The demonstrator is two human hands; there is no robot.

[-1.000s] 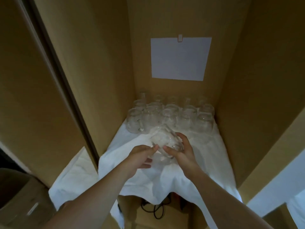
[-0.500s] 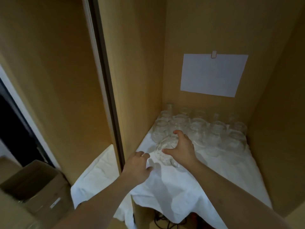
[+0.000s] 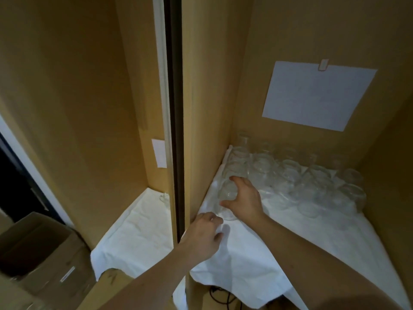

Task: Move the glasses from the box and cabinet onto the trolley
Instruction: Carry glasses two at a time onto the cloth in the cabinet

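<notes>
On the cabinet's white cloth (image 3: 279, 249), right hand (image 3: 244, 199) fingers curl round a glass (image 3: 228, 191); left hand (image 3: 202, 237) loosely curled.

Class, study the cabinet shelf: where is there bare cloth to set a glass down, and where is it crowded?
Free: the front of the white cloth, between the right hand and the shelf edge, and the left compartment's cloth. Crowded: the rows of glasses along the back wall, and the left corner where the right hand grips a glass beside the left hand.

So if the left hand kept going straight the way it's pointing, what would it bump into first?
Probably the clear glass that the right hand holds; the left hand points up toward it over the white cloth. Depth is hard to judge.
</notes>
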